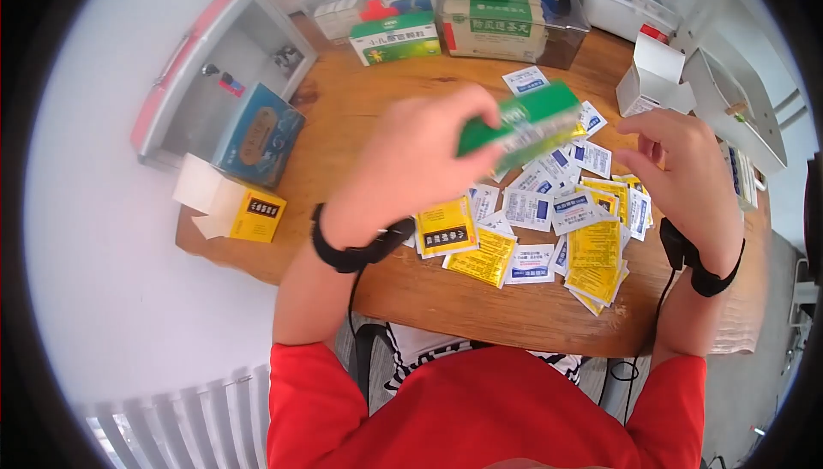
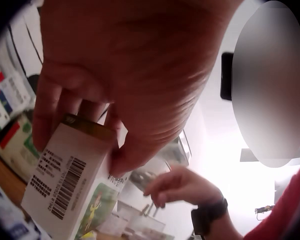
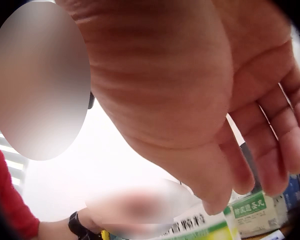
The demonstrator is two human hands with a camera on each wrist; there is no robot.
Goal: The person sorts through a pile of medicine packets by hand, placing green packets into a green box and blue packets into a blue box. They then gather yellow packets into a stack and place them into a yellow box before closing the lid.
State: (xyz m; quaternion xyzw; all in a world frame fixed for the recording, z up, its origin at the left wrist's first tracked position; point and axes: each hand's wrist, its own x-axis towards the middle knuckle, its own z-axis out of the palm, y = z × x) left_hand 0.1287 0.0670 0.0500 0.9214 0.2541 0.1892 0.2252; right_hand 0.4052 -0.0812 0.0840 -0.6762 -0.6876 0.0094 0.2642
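A green-and-white medicine box (image 1: 533, 119) is held over the middle of the table by my left hand (image 1: 427, 139), thumb on one side and fingers on the other. In the left wrist view, the white face with a barcode on this medicine box (image 2: 57, 187) shows below the palm. My right hand (image 1: 681, 159) hovers to the right of the box, fingers loosely bent with nothing in them. Beneath both hands lie scattered white-and-blue sachets (image 1: 527, 209) and yellow sachets (image 1: 595, 244), some overlapping.
An opened yellow box (image 1: 257, 215) and a blue box (image 1: 260, 136) stand at the left by a clear case (image 1: 231, 70). Clear bins (image 1: 561, 39) of medicine boxes line the back, with another green box (image 1: 396, 39) in front. An opened white box (image 1: 656, 79) stands back right.
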